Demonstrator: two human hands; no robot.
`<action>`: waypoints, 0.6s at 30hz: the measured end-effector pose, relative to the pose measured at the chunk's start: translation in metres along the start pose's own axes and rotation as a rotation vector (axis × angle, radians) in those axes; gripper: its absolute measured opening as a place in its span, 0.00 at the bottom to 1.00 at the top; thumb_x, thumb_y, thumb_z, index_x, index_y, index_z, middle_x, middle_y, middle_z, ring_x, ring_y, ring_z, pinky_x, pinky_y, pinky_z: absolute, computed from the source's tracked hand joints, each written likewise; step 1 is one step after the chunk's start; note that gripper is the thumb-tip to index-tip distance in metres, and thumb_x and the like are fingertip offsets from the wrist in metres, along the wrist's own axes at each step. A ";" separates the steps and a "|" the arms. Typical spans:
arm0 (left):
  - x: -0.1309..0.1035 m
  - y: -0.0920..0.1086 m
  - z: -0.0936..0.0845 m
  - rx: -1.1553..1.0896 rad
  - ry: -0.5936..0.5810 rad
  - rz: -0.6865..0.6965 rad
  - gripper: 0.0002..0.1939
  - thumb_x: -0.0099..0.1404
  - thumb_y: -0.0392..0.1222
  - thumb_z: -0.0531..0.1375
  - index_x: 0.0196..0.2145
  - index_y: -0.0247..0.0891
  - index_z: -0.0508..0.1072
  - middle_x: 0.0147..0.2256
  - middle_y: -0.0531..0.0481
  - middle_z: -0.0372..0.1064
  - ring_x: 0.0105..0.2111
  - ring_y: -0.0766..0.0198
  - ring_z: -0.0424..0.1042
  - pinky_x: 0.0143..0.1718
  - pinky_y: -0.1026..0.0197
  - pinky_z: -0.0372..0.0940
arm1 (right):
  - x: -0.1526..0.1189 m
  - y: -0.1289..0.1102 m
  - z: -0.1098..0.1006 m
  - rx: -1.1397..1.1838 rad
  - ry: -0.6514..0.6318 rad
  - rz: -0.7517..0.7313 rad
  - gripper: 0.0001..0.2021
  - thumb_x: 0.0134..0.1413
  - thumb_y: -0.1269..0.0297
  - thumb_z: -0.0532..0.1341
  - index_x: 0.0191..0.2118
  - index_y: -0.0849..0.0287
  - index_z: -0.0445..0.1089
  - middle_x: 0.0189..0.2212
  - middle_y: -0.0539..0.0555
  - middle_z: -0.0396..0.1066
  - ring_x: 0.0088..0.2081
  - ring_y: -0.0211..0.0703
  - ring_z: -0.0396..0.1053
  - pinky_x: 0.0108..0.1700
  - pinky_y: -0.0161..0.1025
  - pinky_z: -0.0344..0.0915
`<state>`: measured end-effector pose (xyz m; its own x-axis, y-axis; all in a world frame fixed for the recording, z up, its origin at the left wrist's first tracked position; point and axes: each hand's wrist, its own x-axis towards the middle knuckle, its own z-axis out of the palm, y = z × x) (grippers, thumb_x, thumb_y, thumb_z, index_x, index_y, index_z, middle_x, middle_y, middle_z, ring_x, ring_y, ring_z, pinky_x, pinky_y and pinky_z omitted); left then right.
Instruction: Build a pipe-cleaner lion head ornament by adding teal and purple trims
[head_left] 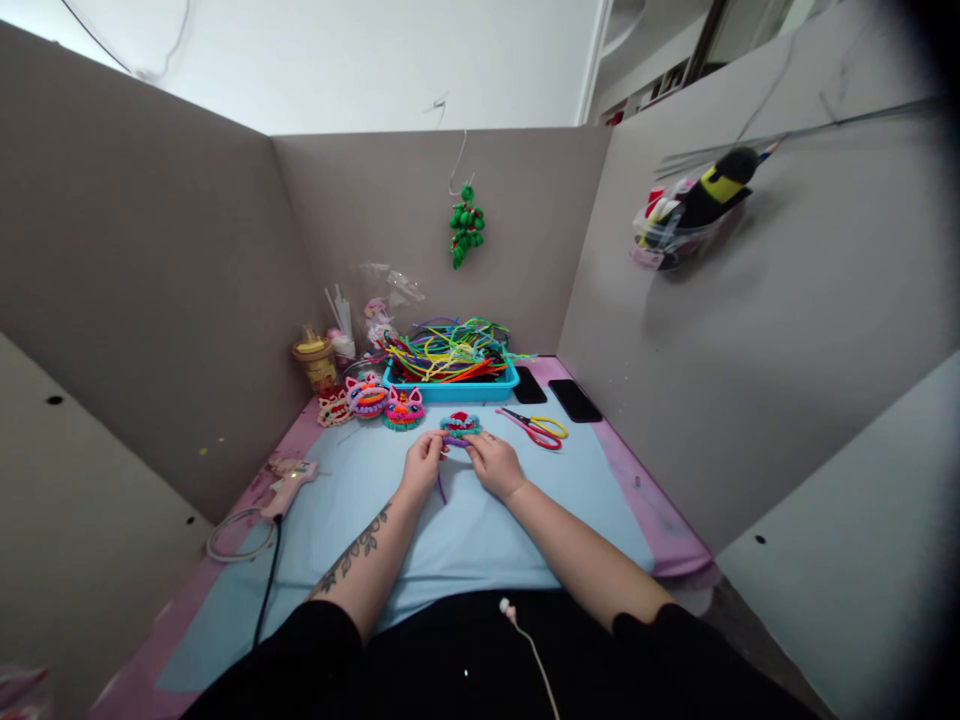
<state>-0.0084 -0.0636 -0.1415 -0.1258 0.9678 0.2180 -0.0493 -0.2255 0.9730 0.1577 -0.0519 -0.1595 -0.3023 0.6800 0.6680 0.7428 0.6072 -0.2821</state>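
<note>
From where I stand, at the left of the frame, one pink glue gun [289,487] lies on the tabletop [592,510], its black cord [268,585] running toward the lower left; a tug on that cord could drag it, and if it is hot, it might mark the cover or the nearby left arm. At the centre, the left hand [425,462] and right hand [495,466] are closed to fingertip pinches on one purple fuzzy strip [455,441], one end dangling below; too light a pinch could let it slip, too hard a bend could kink it. Just beyond lies one teal-edged piece [460,425]; I cannot tell whether the strip is joined to it. Right of centre, a careless sweep of the right hand could knock the scissors [532,428]. Counting left to right: one glue gun, three colourful face-shaped pieces [367,397], one blue tray [450,393] of strips too tangled to count, two hands, one pair of scissors, two dark phones [574,400].
</note>
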 end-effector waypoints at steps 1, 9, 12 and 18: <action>0.000 0.001 0.000 0.002 -0.010 0.007 0.18 0.56 0.53 0.60 0.35 0.35 0.74 0.25 0.51 0.69 0.26 0.65 0.67 0.31 0.64 0.62 | 0.000 0.000 0.000 0.002 0.000 -0.007 0.14 0.61 0.64 0.51 0.47 0.57 0.70 0.35 0.56 0.73 0.35 0.43 0.70 0.38 0.37 0.64; -0.001 0.002 0.000 -0.009 -0.055 0.024 0.17 0.57 0.52 0.59 0.36 0.35 0.75 0.30 0.47 0.72 0.30 0.64 0.69 0.32 0.64 0.63 | -0.001 -0.001 0.001 0.004 0.028 -0.024 0.11 0.60 0.65 0.52 0.38 0.58 0.72 0.32 0.55 0.72 0.35 0.44 0.69 0.40 0.38 0.64; 0.000 0.001 0.001 -0.032 -0.072 -0.006 0.20 0.55 0.52 0.60 0.41 0.35 0.74 0.31 0.46 0.73 0.31 0.62 0.71 0.30 0.63 0.64 | -0.001 0.001 0.003 -0.004 0.056 0.008 0.11 0.60 0.66 0.51 0.38 0.58 0.71 0.32 0.56 0.72 0.36 0.44 0.68 0.40 0.39 0.64; 0.003 -0.008 -0.001 -0.076 -0.047 -0.068 0.22 0.50 0.51 0.64 0.39 0.34 0.73 0.31 0.45 0.74 0.28 0.62 0.73 0.29 0.62 0.65 | -0.001 0.004 0.003 -0.013 0.085 0.049 0.11 0.60 0.66 0.51 0.37 0.58 0.71 0.31 0.55 0.72 0.36 0.44 0.68 0.40 0.38 0.63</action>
<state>-0.0090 -0.0592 -0.1483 -0.0730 0.9849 0.1569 -0.1309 -0.1654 0.9775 0.1591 -0.0492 -0.1633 -0.2136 0.6713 0.7097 0.7631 0.5682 -0.3078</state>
